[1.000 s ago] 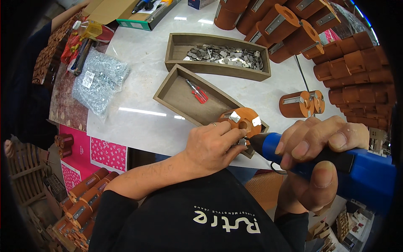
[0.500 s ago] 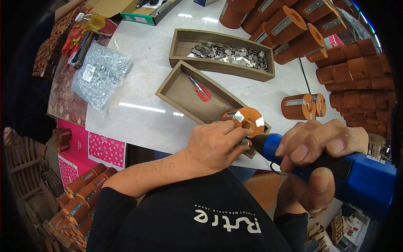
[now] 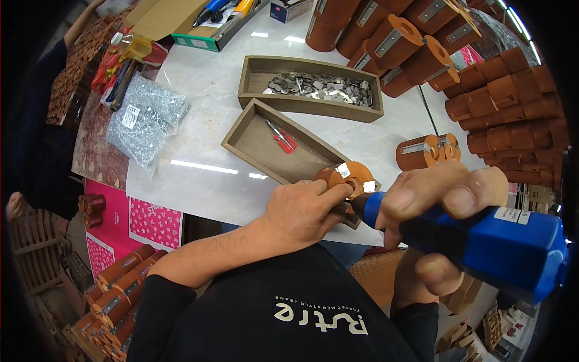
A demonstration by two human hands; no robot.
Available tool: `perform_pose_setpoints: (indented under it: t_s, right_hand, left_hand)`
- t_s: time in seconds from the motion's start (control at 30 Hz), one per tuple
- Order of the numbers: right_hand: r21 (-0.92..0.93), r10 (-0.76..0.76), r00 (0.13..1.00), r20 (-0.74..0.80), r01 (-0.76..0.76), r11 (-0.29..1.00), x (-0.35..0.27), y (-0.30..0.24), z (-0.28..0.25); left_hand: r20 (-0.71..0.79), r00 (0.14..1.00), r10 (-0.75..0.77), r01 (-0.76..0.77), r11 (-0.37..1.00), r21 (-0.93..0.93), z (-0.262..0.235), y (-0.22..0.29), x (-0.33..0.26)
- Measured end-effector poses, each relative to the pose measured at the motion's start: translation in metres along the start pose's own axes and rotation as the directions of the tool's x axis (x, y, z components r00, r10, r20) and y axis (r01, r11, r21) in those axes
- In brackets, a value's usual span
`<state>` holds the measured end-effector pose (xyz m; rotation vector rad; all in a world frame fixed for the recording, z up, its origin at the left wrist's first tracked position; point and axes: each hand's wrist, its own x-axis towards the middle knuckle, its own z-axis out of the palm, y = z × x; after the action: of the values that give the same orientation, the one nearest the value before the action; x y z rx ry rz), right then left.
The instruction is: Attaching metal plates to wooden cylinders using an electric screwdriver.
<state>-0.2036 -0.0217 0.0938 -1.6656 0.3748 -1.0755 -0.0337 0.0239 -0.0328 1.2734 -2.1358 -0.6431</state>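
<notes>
My right hand (image 3: 434, 208) is wrapped around a blue electric screwdriver (image 3: 500, 247) with a black grip section. Its dark nose points left and meets the near side of a short reddish-brown wooden cylinder (image 3: 360, 172). My left hand (image 3: 298, 211) grips that cylinder from the left, its fingers closed near the screwdriver's tip. Two small silver metal plates show on the cylinder's round end, beside a central hole. The exact contact at the tip is hidden by my left fingers. Under the cylinder lies a wooden tray (image 3: 241, 145) holding a red-handled screwdriver (image 3: 282, 139).
A second wooden tray (image 3: 313, 108) holds many small metal plates. Finished-looking cylinders (image 3: 416, 154) with metal strips stand right, with large stacks (image 3: 506, 90) behind. On the left lie a plastic bag of screws (image 3: 148, 117), a bottle (image 3: 139, 47) and an open tool box (image 3: 199, 39).
The fingers of my right hand have shifted on the electric screwdriver, which sits slightly lower and further left. My left hand still grips the cylinder. The whole view has shifted a little.
</notes>
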Motion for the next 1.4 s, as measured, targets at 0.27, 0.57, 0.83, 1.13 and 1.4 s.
perform_pose_setpoints:
  t_s: [0.27,0.57,0.83,1.13,1.4]
  right_hand:
    - [0.040,-0.311,0.891,-0.330,0.342,0.939,-0.048,-0.042,-0.062]
    - [0.008,0.142,0.427,-0.893,-0.301,0.954,-0.136,-0.011,-0.075]
    - [0.300,0.437,0.347,-0.830,-0.383,0.874,-0.164,0.043,-0.076]
    - [0.303,0.452,0.354,-0.819,-0.402,0.864,-0.165,0.054,-0.075]
    - [0.294,0.455,0.371,-0.810,-0.415,0.861,-0.177,0.045,-0.072]
  left_hand:
    - [-0.065,0.997,0.035,-0.047,0.978,-0.205,-0.010,-0.001,0.020]
    - [0.052,0.986,0.160,-0.143,0.960,-0.243,-0.038,0.042,0.116]
    - [0.008,0.989,0.146,-0.146,0.989,0.036,0.045,0.027,0.217]
    - [0.186,0.980,0.066,-0.045,0.992,-0.116,0.098,0.025,0.249]
    - [-0.203,0.976,0.073,0.064,0.803,0.593,-0.032,0.001,0.282]
